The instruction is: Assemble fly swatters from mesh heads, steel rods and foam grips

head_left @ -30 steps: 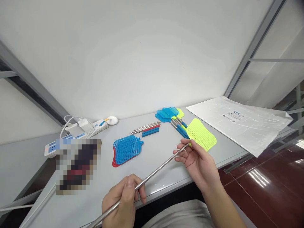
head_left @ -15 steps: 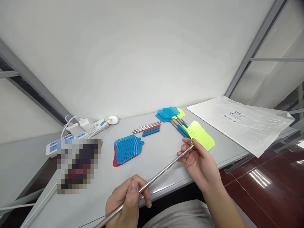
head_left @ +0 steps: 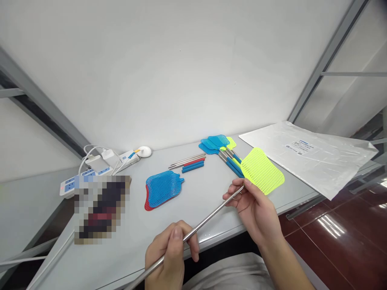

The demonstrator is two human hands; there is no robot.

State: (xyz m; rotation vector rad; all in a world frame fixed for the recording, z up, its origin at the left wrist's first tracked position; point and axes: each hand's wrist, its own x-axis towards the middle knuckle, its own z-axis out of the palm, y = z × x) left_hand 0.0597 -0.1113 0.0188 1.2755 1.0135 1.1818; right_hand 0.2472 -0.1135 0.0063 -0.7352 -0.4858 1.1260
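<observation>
A yellow-green fly swatter head (head_left: 262, 172) with a perforated face is at the top end of a shiny metal rod (head_left: 208, 217). My right hand (head_left: 252, 207) pinches the rod where it meets the head, thumb on top, and hides the joint. Lower down, my left hand (head_left: 169, 255) is closed around the rod, thumb along it. The rod runs diagonally above the front of the table, and its lower end leaves the picture at the bottom. Beyond my right hand lie swatters with blue heads (head_left: 214, 143) and blue grips (head_left: 235, 166).
On the grey table (head_left: 121, 266) lie loose blue swatter heads (head_left: 165, 188) over a red one (head_left: 147, 205), thin metal rods (head_left: 187, 160), a red grip (head_left: 194, 161) and blue grips (head_left: 192, 166). A power strip (head_left: 68, 189) is left, a white plastic package (head_left: 320, 161) right. A blurred patch hides something.
The yellow-green head has turned, so its face shows broader and flatter toward me. My left hand has moved slightly right and down along with the rod. My right hand keeps its pinch.
</observation>
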